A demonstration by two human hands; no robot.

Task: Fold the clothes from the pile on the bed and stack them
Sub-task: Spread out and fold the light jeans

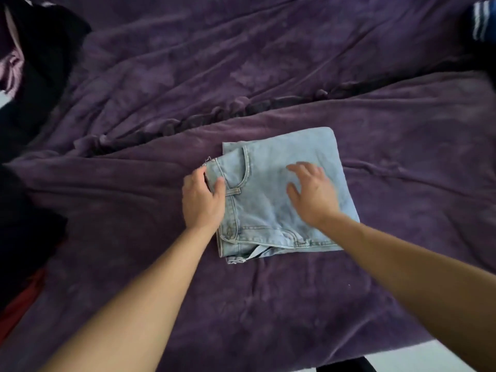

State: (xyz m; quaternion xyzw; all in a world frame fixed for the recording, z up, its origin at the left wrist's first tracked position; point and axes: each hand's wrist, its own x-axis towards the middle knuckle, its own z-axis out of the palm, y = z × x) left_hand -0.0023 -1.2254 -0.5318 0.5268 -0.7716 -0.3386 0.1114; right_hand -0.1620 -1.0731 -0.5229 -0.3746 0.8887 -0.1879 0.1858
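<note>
This is a bedroom in somebody's home. A wide bed (268,304) fills nearly the whole view, covered with a soft, rumpled purple blanket (295,71) that has a gathered seam running across it. Household laundry lies about on it: a pile of dark clothes (40,63) heaped at the far left with a bit of pink showing, folded jeans (268,208) of light blue denim in the middle, and a navy garment (480,20) with white stripes at the far right corner. Pale floor (429,358) shows past the bed's near edge.
</note>
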